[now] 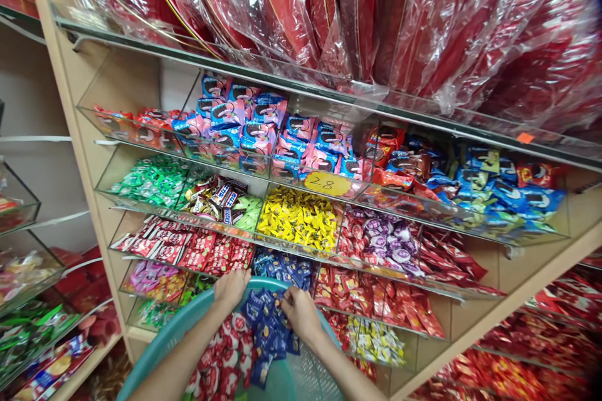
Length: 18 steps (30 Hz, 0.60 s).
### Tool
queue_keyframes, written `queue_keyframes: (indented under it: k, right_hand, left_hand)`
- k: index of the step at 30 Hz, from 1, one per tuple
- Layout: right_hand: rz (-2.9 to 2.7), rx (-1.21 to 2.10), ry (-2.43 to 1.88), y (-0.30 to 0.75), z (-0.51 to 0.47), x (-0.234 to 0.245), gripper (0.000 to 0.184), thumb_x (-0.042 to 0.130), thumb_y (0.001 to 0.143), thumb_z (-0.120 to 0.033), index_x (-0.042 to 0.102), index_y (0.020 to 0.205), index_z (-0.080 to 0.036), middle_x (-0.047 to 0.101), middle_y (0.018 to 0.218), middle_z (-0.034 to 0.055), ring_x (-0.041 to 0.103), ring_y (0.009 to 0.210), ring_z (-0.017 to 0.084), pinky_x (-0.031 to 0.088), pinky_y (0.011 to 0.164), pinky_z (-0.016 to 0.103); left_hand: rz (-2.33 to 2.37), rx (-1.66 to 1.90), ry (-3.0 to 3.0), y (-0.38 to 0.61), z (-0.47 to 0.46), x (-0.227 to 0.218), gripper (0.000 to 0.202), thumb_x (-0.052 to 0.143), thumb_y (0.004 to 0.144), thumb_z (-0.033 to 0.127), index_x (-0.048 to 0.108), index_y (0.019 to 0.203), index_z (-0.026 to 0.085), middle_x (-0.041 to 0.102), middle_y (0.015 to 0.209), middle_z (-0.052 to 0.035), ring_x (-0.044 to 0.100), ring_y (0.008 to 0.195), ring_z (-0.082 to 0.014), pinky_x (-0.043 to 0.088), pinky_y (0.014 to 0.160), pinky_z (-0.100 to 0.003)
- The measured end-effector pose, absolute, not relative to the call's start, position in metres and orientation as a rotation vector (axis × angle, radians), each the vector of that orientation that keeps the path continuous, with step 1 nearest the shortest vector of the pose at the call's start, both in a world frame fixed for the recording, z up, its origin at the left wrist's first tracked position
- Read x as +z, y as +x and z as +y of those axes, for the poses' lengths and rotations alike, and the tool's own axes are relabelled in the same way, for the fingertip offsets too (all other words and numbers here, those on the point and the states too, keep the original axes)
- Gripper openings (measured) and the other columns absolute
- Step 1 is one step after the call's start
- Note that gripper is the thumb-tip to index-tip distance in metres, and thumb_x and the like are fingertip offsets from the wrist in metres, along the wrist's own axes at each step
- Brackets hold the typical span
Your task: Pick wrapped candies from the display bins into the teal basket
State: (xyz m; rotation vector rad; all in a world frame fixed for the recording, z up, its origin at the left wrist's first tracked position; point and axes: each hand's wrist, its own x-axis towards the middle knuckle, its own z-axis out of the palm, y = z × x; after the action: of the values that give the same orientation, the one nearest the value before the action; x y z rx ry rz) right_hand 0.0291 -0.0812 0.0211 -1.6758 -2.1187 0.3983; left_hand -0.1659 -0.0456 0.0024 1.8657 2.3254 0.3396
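Note:
A teal plastic basket (174,335) sits low in front of me, holding dark blue wrapped sweets (264,326) and red-and-white wrapped sweets (224,357). My left hand (230,288) curls over the basket's far rim, fingers closed on it. My right hand (300,313) rests on the heap of blue sweets with its fingers bent down into them; whether it holds any is hidden. Just beyond both hands, a clear shelf bin holds more of the blue sweets (285,266).
Tiered clear bins on a wooden shelf unit (89,156) hold green, yellow (298,219), red and purple sweets and blue biscuit packs (256,128). A yellow price tag (327,184) reads 28. Red items wrapped in plastic (423,19) hang above. More bins stand at left.

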Motion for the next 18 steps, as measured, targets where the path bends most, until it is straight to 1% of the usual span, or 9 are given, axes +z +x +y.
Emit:
queue_keyframes:
  k: [6,8,10,12,15,16,18]
  right_hand:
    - [-2.104,0.494,-1.632,0.025,-0.078,0.010,0.021,0.045,0.080,-0.037,0.053,0.072,-0.019,0.057,0.059,-0.0013,0.053,0.052,0.010,0.029,0.047,0.018]
    - [-2.090,0.483,-1.600,0.028,-0.074,0.013,0.025,0.044,0.080,-0.041,0.052,0.070,-0.019,0.058,0.058,-0.0010,0.053,0.053,0.011,0.030,0.048,0.018]
    - [-2.085,0.413,-1.593,0.033,-0.067,0.020,0.028,0.040,0.082,-0.041,0.052,0.069,-0.020,0.059,0.061,0.0001,0.055,0.056,0.012,0.031,0.049,0.019]
    - [-2.115,0.282,-1.622,0.040,-0.056,0.029,0.027,0.035,0.085,-0.037,0.053,0.074,-0.020,0.061,0.067,0.0019,0.056,0.062,0.013,0.033,0.052,0.019]
    - [-2.258,0.047,-1.712,0.047,-0.037,0.040,0.022,0.032,0.086,-0.025,0.053,0.090,-0.019,0.061,0.083,0.0059,0.058,0.072,0.015,0.036,0.058,0.020]
    - [-2.330,-0.018,-1.749,0.048,-0.032,0.041,0.023,0.031,0.086,-0.020,0.052,0.096,-0.019,0.060,0.090,0.0074,0.059,0.077,0.015,0.037,0.060,0.021]
    - [-2.473,-0.091,-1.817,0.046,-0.022,0.040,0.030,0.031,0.083,-0.010,0.050,0.104,-0.019,0.057,0.101,0.0095,0.059,0.083,0.016,0.039,0.065,0.022]
  left_hand:
    - [2.313,0.332,1.856,-0.165,-0.046,0.004,0.052,0.022,0.085,0.049,0.064,0.088,0.019,0.065,0.089,-0.0110,0.059,0.087,-0.0204,0.041,0.076,-0.030]
    - [2.314,0.328,1.842,-0.165,-0.046,0.005,0.051,0.022,0.085,0.049,0.064,0.088,0.019,0.065,0.089,-0.0107,0.059,0.088,-0.0203,0.041,0.077,-0.030]
    - [2.318,0.328,1.836,-0.164,-0.046,0.005,0.051,0.022,0.085,0.049,0.064,0.088,0.019,0.065,0.089,-0.0107,0.059,0.088,-0.0206,0.041,0.077,-0.030]
    - [2.321,0.328,1.841,-0.165,-0.046,0.005,0.052,0.022,0.085,0.049,0.064,0.087,0.019,0.065,0.089,-0.0107,0.059,0.087,-0.0211,0.041,0.075,-0.030]
    - [2.314,0.339,1.862,-0.166,-0.045,0.003,0.052,0.021,0.085,0.049,0.064,0.086,0.018,0.065,0.087,-0.0102,0.060,0.084,-0.0215,0.042,0.073,-0.030]
    - [2.310,0.343,1.870,-0.166,-0.045,0.003,0.052,0.021,0.085,0.049,0.064,0.086,0.018,0.065,0.086,-0.0099,0.060,0.084,-0.0215,0.042,0.072,-0.030]
    - [2.306,0.352,1.885,-0.167,-0.045,0.001,0.052,0.021,0.085,0.048,0.063,0.087,0.019,0.065,0.085,-0.0093,0.060,0.083,-0.0216,0.042,0.071,-0.029]
